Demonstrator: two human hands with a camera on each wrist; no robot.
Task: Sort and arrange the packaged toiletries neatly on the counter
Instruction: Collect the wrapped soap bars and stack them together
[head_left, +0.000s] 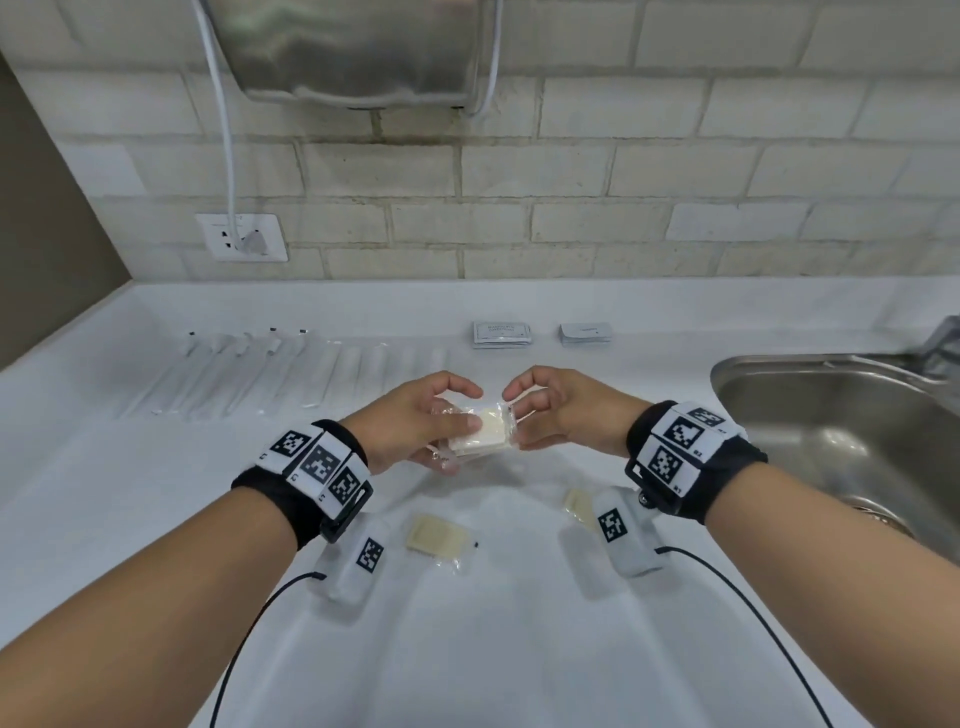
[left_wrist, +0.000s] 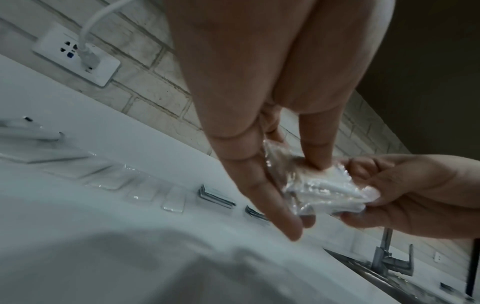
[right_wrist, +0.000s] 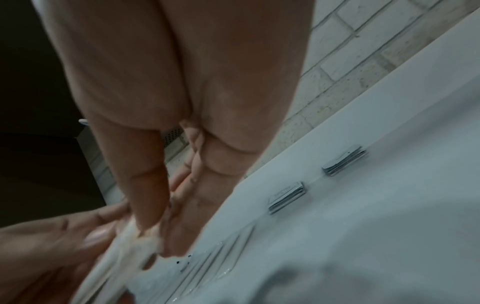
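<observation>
White counter (head_left: 156, 467), brick wall behind. Stack of wrapped soap bars (head_left: 480, 434) held above counter at frame centre: left hand (head_left: 415, 421) pinching its left side, thumb on top; right hand (head_left: 561, 410) pinching the right edge. Two more wrapped soaps (head_left: 436, 538) lying below centre. Row of long clear packets (head_left: 270, 374) at mid left; two sachet stacks (head_left: 501, 334) above centre. Steel sink (head_left: 857, 441) at right.

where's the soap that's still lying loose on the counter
In the head view, one wrapped soap lies near the front, below the left hand; another lies partly hidden beside the right wrist.
</observation>
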